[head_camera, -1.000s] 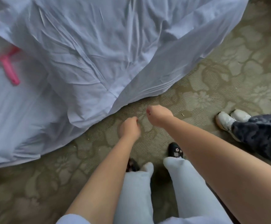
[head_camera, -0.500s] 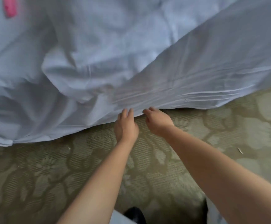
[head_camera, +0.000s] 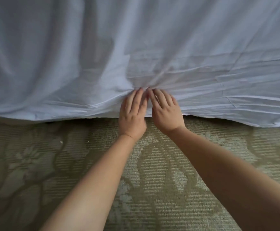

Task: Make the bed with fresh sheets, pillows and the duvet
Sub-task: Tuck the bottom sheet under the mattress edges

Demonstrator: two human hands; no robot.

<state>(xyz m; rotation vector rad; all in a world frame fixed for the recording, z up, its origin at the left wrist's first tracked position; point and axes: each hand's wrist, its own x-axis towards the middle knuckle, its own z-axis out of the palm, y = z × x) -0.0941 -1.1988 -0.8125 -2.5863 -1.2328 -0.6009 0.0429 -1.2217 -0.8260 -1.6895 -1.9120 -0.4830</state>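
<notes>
Both my hands were at the hanging edge of the white sheet (head_camera: 169, 47): left hand (head_camera: 132, 115) and right hand (head_camera: 166, 114) side by side, fingers flat and pushing into the fold, nothing pinched in either grip. The sheet draped down the bed's side, hem just meeting the carpet (head_camera: 152, 172). To tuck well, I judged I should keep palms flat, drive the cloth under evenly, then slide outward along the edge. Patterned olive carpet, no other items visible.

The white sheet (head_camera: 152, 47) runs past the top and both side edges, concealing the bed beneath. Fingertips (head_camera: 141, 91) of both hands press into its folds, their grip unclear.
</notes>
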